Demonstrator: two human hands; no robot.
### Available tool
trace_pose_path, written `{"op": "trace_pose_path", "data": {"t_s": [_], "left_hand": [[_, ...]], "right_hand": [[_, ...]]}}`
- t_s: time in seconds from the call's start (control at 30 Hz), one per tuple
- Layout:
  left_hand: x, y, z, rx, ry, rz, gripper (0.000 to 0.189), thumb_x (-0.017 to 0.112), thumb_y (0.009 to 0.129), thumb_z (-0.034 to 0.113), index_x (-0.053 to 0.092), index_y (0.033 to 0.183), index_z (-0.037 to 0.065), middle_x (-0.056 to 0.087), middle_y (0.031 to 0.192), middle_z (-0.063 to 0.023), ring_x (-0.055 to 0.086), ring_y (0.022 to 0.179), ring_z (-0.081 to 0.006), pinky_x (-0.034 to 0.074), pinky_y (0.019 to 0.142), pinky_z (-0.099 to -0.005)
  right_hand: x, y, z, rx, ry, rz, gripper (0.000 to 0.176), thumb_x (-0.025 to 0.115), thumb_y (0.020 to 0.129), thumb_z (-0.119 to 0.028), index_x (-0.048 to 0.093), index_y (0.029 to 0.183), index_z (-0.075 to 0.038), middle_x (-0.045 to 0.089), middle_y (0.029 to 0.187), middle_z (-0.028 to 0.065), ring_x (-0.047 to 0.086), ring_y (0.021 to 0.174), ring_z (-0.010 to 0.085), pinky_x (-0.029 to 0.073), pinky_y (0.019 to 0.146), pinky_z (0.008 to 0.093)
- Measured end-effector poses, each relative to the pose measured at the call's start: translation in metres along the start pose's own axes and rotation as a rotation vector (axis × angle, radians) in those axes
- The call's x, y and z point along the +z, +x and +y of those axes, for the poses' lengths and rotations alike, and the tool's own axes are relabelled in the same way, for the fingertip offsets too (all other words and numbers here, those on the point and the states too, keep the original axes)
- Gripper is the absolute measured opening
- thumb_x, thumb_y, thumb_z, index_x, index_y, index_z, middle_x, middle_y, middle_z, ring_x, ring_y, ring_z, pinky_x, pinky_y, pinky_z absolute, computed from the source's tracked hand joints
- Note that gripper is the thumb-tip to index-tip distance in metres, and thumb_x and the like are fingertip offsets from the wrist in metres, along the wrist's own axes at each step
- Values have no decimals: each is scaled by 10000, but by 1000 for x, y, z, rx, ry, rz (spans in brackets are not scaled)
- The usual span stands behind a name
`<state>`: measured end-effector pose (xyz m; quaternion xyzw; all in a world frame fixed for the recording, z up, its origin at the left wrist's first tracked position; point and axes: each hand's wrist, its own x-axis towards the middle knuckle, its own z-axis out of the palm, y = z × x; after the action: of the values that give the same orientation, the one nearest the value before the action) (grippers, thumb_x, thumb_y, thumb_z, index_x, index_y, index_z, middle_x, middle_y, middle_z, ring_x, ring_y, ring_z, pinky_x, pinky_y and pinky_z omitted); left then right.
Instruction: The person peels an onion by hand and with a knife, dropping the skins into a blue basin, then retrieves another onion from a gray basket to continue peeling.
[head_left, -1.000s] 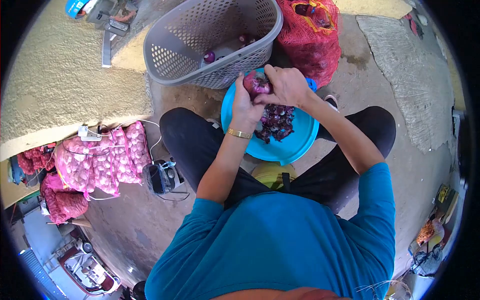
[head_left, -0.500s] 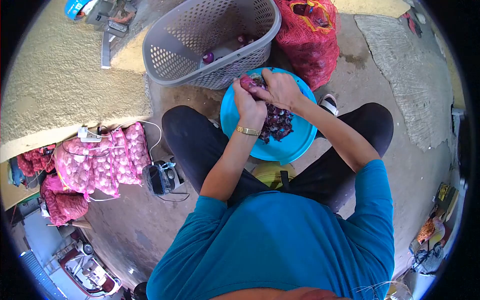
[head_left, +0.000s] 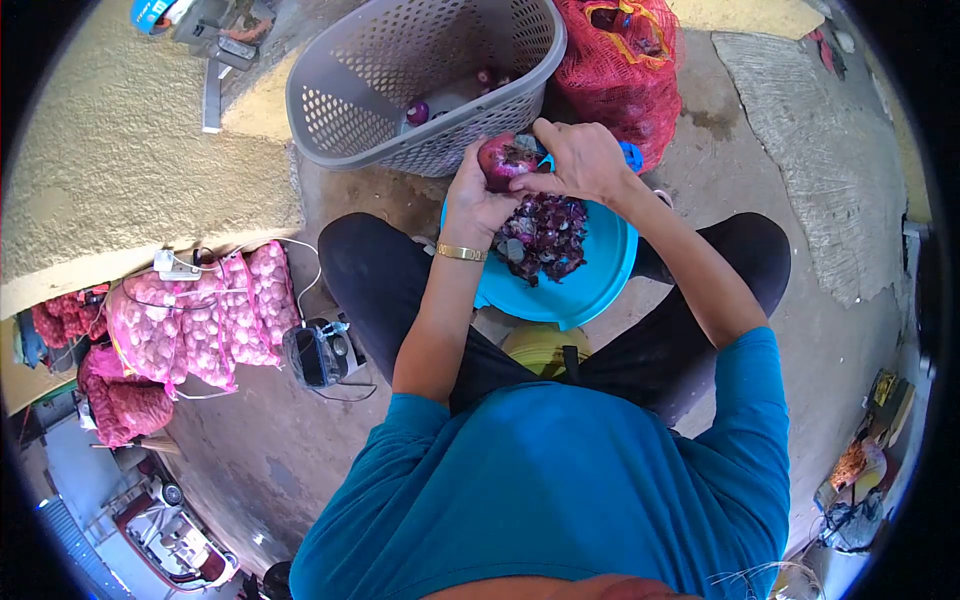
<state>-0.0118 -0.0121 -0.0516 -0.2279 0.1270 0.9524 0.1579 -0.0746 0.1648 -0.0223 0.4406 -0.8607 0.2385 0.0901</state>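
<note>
My left hand (head_left: 475,200), with a gold-coloured watch on the wrist, is closed around a red onion (head_left: 497,163) above the basin. The onion shows dark, ragged skin on its right side. Close against it, my right hand (head_left: 583,165) is closed on what looks like a knife with a blue handle (head_left: 631,155); the fingers hide most of it. The right thumb reaches to the onion. Below both hands sits a light-blue basin (head_left: 606,285) with a heap of dark purple onion skins (head_left: 545,240) in it.
Behind the basin stands a grey perforated basket (head_left: 430,143) with a few red onions (head_left: 417,113) inside. A red mesh sack (head_left: 618,100) is right of it. Pink mesh bags of bulbs (head_left: 200,320) and a dark device (head_left: 318,355) lie left. My knees flank the basin.
My left hand has moved slightly left and turned, bringing more of the onion into view. My right hand has shifted right, and the blue handle now shows beside it.
</note>
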Motion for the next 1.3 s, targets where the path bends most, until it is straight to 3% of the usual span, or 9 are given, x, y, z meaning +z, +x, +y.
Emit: {"op": "trace_pose_path", "data": {"t_s": [0.67,0.73,0.77,0.8,0.93,1.0,1.03,1.27,1.3], "left_hand": [[-3,-1,-7,17,234,142,402,497,954,384,570,1124,27,631,1053,-162,635,945,-316,541,830,-486],[5,-2,-3,107,220,144,416,516,944,410,580,1091,26,626,1047,-159,625,945,-328,523,854,-484],[8,-4,0,135,198,160,426,510,946,421,576,1096,27,622,1054,-160,615,978,-325,511,877,-497],[15,-7,3,165,172,175,436,505,949,432,573,1101,28,619,1060,-162,606,1011,-322,499,900,-511],[29,-17,5,127,142,115,444,474,968,386,546,1163,-7,572,1202,-204,543,1137,-365,410,1016,-579],[26,-12,5,146,120,79,436,478,965,393,547,1157,7,569,1182,-182,546,1122,-358,421,991,-593],[24,-11,6,159,100,48,428,481,962,401,548,1150,22,565,1162,-160,548,1107,-350,432,966,-607],[23,-10,6,149,29,66,448,470,971,365,510,1208,-13,553,1218,-217,526,1152,-369,390,1027,-598],[23,-11,6,164,71,81,443,472,970,360,510,1204,-14,552,1221,-218,531,1144,-363,400,1019,-586]], "right_hand": [[-1,-6,-8,-23,-35,-156,719,584,695,-760,554,846,-57,628,647,156,640,602,336,498,529,408],[-3,-4,-19,34,77,-66,679,668,715,-658,542,994,-52,635,728,165,641,661,352,490,557,421],[-7,-3,-21,20,150,-26,613,604,818,-588,495,964,-3,626,691,201,634,638,384,497,574,450],[-9,-2,-20,17,149,-30,613,604,818,-588,495,964,-3,626,691,201,634,638,384,497,574,450],[-17,3,-6,210,519,-210,379,525,941,-328,480,1046,33,615,846,290,624,796,428,492,715,464],[-21,5,-2,252,697,-223,207,469,984,-172,499,1080,9,598,851,204,611,747,299,475,691,404],[-25,5,-2,129,666,-166,192,462,989,-150,509,1073,16,593,791,174,583,684,245,460,646,381],[-20,0,-9,203,526,10,273,558,950,-255,554,1045,1,566,680,195,582,609,318,449,583,398],[-28,4,-15,242,487,-67,375,595,904,-354,590,1074,-20,608,739,207,610,694,359,474,632,431]]}}
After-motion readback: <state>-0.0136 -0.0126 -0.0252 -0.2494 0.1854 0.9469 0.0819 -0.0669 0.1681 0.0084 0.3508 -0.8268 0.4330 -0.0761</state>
